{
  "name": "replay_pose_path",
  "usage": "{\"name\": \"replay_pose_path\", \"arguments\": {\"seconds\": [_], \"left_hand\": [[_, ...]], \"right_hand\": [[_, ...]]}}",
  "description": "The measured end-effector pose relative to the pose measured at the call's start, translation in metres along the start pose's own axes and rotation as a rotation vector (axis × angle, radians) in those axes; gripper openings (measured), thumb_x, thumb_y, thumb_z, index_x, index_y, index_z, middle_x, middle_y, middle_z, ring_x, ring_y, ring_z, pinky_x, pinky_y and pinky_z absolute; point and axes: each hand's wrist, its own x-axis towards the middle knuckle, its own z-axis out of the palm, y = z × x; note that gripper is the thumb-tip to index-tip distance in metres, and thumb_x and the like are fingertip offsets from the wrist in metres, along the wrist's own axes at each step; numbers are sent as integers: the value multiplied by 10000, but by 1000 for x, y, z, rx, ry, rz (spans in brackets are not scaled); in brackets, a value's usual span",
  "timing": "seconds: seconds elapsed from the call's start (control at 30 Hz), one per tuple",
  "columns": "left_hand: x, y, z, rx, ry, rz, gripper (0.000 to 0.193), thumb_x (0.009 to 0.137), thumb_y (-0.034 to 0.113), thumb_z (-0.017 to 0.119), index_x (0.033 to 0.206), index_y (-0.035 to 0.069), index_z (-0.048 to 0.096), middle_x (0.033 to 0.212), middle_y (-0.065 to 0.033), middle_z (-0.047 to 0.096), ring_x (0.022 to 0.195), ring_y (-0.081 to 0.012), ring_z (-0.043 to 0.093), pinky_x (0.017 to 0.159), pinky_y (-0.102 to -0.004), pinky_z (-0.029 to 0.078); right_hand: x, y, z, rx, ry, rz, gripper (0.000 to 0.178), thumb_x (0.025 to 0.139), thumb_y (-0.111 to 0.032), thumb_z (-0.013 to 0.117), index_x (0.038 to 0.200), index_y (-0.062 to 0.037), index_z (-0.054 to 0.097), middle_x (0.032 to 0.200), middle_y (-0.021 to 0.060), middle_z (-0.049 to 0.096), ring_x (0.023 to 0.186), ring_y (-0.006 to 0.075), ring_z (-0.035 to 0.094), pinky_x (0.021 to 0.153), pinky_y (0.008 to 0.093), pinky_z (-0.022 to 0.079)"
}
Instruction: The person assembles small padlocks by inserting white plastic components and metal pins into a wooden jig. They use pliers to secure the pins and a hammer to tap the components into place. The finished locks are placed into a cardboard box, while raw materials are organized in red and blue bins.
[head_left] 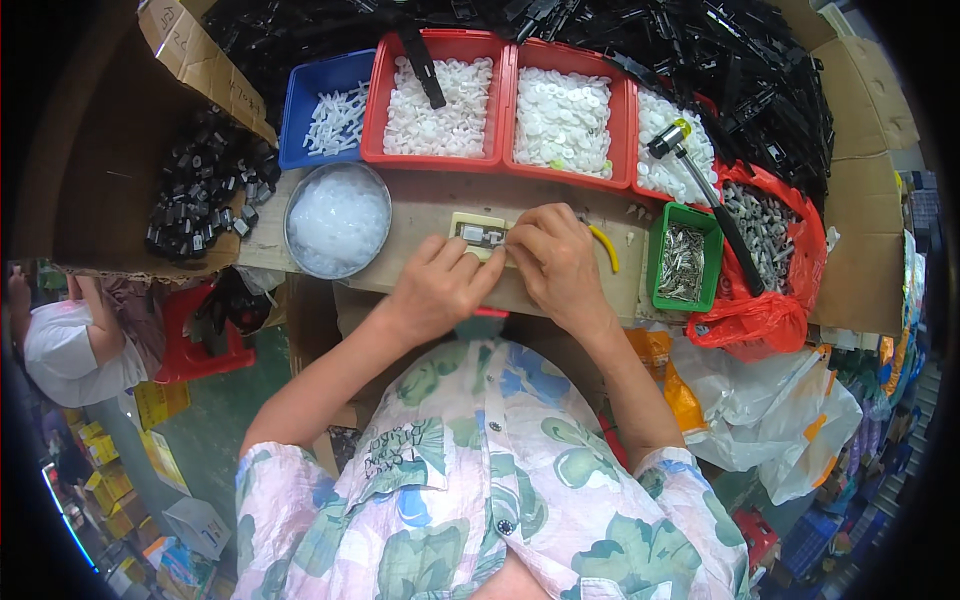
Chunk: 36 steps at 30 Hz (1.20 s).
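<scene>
On the wooden bench before me lies a small cream rectangular block (466,219) with a grey and white mechanism set into it. My left hand (440,283) is closed at its near side, fingertips pressed on the block's near edge. My right hand (552,262) comes in from the other side, with thumb and index finger pinched together at the block's right end. Whatever is in that pinch is hidden by the fingers. A curved yellow tool handle (606,248) shows just right of my right hand; the rest of that tool is covered.
Behind stand a blue bin (290,130) of white pins and red bins (440,160) of white parts. A metal bowl (290,235) is at left, a green bin (656,270) of metal pieces at right. A hammer (735,235) rests across a red bag (805,255). Black parts (620,25) pile behind.
</scene>
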Motion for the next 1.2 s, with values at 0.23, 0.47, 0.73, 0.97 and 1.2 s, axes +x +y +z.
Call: {"name": "replay_pose_path", "arguments": {"seconds": [0.23, 0.47, 0.73, 0.97, 1.2], "left_hand": [[7, -10, 0, 64, -20, 179, 406, 764, 117, 612, 1142, -6, 692, 708, -36, 537, 731, -196, 547, 719, -345, 444], [17, -11, -12, -93, -38, 120, 340, 804, 94, 704, 1130, 1, 692, 703, -25, 545, 695, -197, 532, 668, -355, 424], [105, 4, 15, -332, 102, 58, 191, 817, 94, 731, 993, 35, 685, 736, -63, 548, 726, -245, 551, 663, -383, 430], [196, 27, 62, -466, 146, 61, 174, 787, 53, 710, 959, 74, 712, 818, -82, 576, 827, -269, 579, 702, -391, 447], [225, 35, 82, -184, 56, 304, 149, 762, 102, 648, 897, 91, 709, 927, -27, 587, 976, -194, 580, 788, -333, 455]], "right_hand": [[-5, 1, -1, -11, 8, -1, 113, 786, -60, 723, 885, -45, 671, 959, 66, 630, 941, 274, 594, 775, 408, 455], [-22, 11, -45, -101, 183, 53, 144, 789, -65, 735, 915, -31, 674, 965, 117, 637, 911, 306, 620, 762, 437, 482], [-78, 55, -113, -366, 190, 453, 172, 875, -134, 724, 949, 8, 662, 923, 156, 614, 883, 360, 612, 739, 459, 478], [-84, 68, -111, -448, 152, 438, 124, 827, -61, 714, 925, -4, 666, 914, 152, 612, 897, 362, 603, 746, 476, 479], [-83, 68, -115, -422, 150, 445, 119, 814, -53, 717, 920, -7, 688, 895, 138, 622, 889, 348, 608, 745, 469, 482]]}}
